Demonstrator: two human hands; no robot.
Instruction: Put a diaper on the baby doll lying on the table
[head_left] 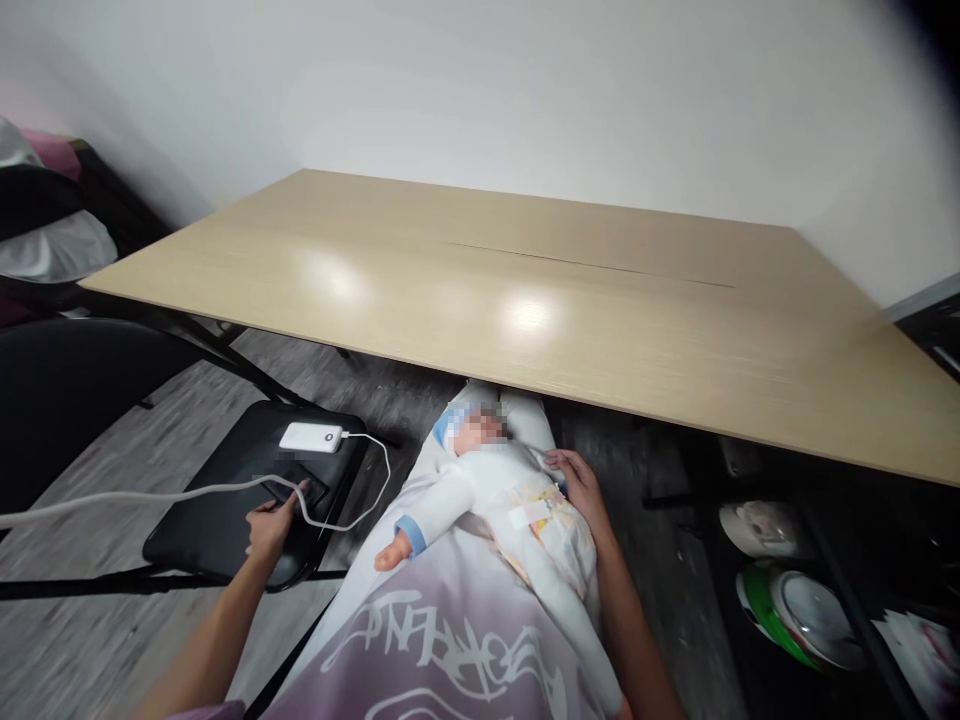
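A baby doll [487, 490] in a white outfit with blue cuffs lies face up across my lap, its head toward the table. Around its middle is a printed diaper [559, 535] with a white tab showing. My right hand [581, 485] rests against the doll's side, fingers stretched out and touching it. Over the black chair seat to the left, my left hand [271, 522] is closed on the edge of a dark, flat phone [304, 484]. A white power bank [311, 437] lies on the seat just beyond, with a white cable [386, 470] plugged in.
A wooden table [450, 270] stands ahead against the wall, its near edge over my knees. The black folding chair [217, 490] is at my left, and a thick pale cord [135, 499] crosses it. At lower right, a dark shelf holds a green-and-white round item [802, 610].
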